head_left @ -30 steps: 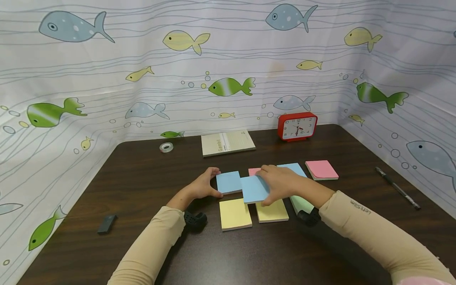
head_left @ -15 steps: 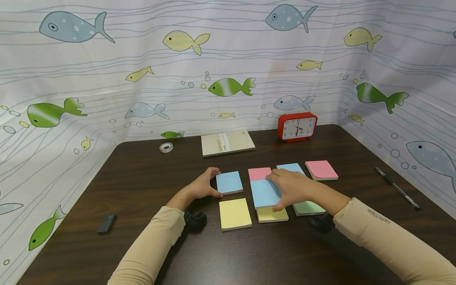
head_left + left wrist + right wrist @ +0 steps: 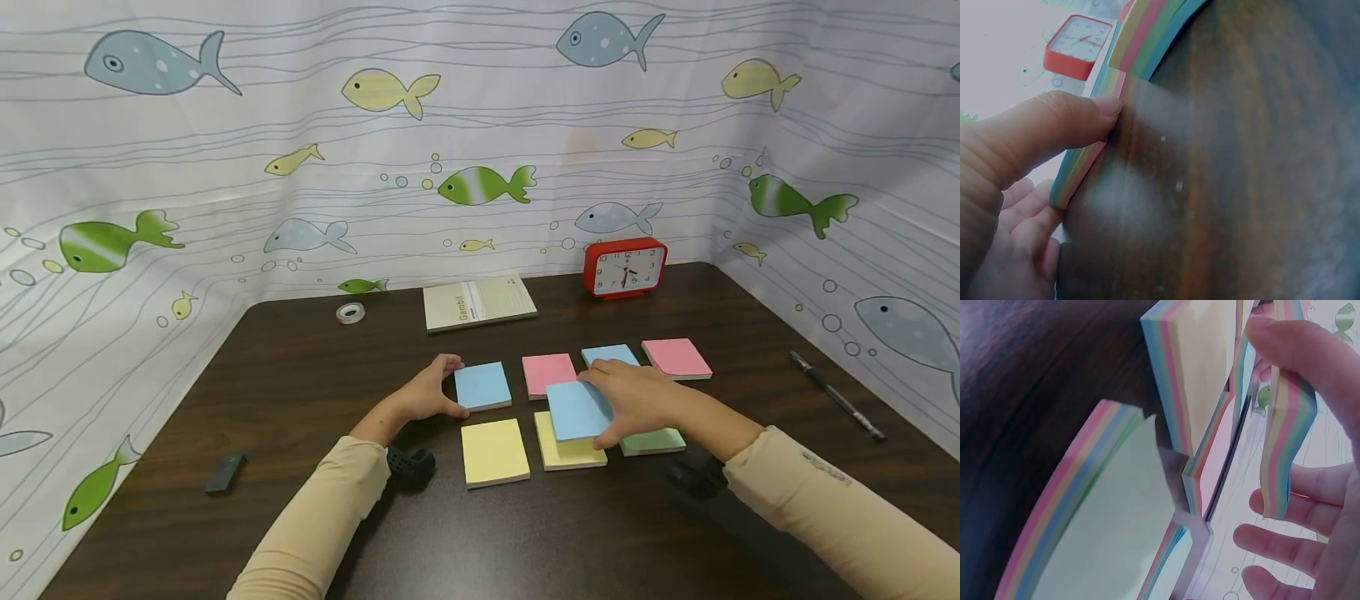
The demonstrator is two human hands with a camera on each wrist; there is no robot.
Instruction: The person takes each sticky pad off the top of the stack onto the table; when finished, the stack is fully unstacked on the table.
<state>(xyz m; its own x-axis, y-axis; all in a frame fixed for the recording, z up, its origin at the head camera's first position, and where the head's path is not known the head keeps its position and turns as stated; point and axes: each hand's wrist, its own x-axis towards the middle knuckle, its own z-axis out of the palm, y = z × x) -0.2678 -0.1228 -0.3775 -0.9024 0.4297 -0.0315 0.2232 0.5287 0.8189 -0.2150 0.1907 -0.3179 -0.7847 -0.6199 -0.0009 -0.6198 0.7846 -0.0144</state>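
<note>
Pads of sticky notes with striped, multicoloured edges lie on the dark table. My left hand (image 3: 429, 390) holds a blue-topped pad (image 3: 482, 385) by its left side; the thumb (image 3: 1085, 119) lies along its near edge in the left wrist view. Between thumb and fingers, my right hand (image 3: 637, 396) pinches another blue-topped pad (image 3: 577, 411), raised above a yellow-topped pad (image 3: 567, 454). The right wrist view shows this held pad (image 3: 1285, 437) edge-on. Below my right hand lies a green-topped pad (image 3: 652, 442), partly hidden, with a blue-topped pad (image 3: 611, 353) behind it.
A second yellow-topped pad (image 3: 495, 452) lies in front, with pink-topped pads (image 3: 548, 372) farther back. Behind them are a notebook (image 3: 480, 302), a tape roll (image 3: 350, 312) and a red clock (image 3: 626, 267). A pen (image 3: 836, 396) lies right, a small dark block (image 3: 226, 473) left.
My right hand has carried its blue pad rightward and slightly nearer, away from the left blue pad, uncovering the pink one. My left hand has stayed put.
</note>
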